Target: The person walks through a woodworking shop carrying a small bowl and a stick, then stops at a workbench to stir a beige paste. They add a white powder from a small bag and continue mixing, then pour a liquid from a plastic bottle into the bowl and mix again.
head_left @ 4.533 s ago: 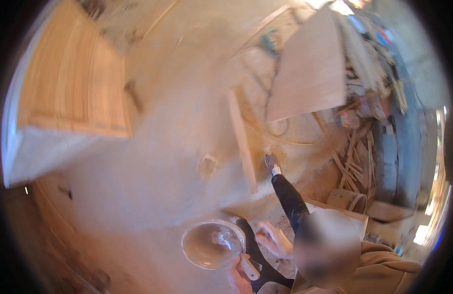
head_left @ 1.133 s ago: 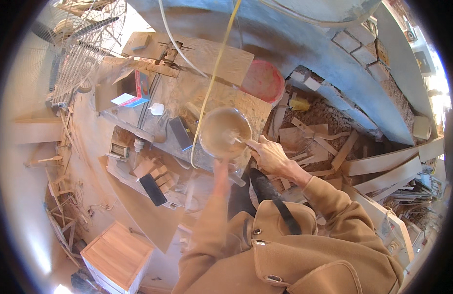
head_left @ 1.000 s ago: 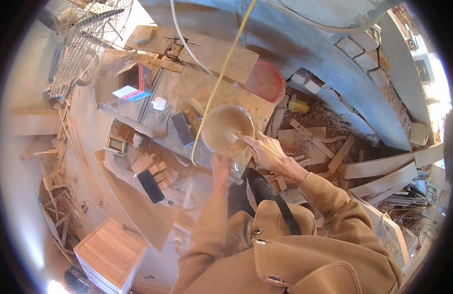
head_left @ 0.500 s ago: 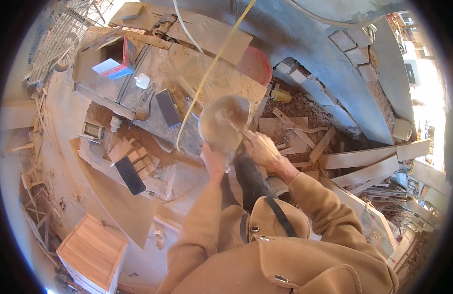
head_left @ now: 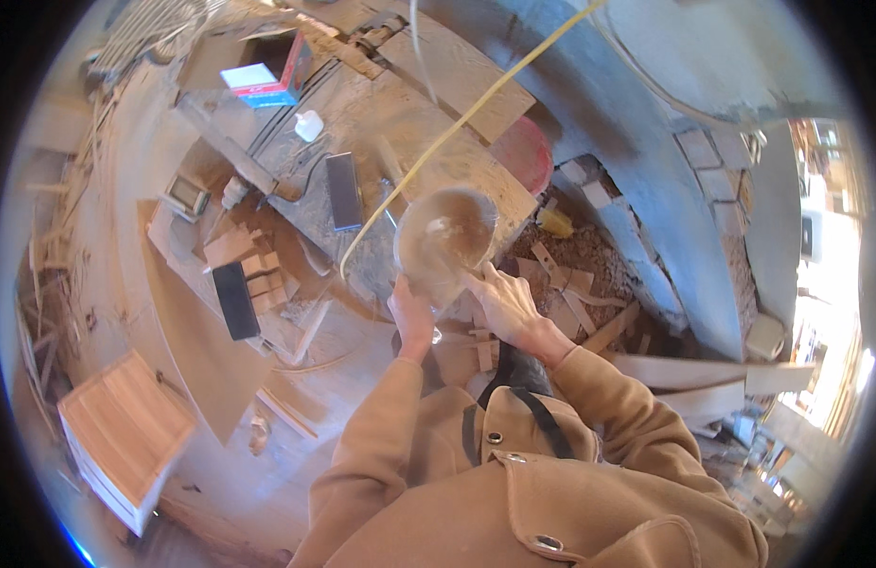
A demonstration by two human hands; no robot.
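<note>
In front of me is a round, pale see-through bowl-like vessel [head_left: 447,232] with cloudy brown stuff in it. My left hand [head_left: 412,314] is closed on its near left edge. My right hand [head_left: 509,303] is closed at the near right side, its fingers round what looks like a thin stick reaching into the vessel. Motion blurs that stick, so its exact kind cannot be told. A yellow hose [head_left: 485,102] runs past the vessel's left. Beyond the vessel lies a dusty wooden workbench [head_left: 362,118].
On the bench are a dark flat box [head_left: 343,191], a white bottle [head_left: 308,125] and an open carton [head_left: 272,80]. Wood blocks [head_left: 258,270] and a black phone-like slab [head_left: 235,301] lie left. A wooden cabinet [head_left: 125,426] stands lower left. A red tub [head_left: 523,156] sits beyond; boards [head_left: 684,371] lie right.
The view has turned and shifted, so the bench items appear farther right. Both hands stay on the vessel and stick; the right hand sits slightly farther right and lower.
</note>
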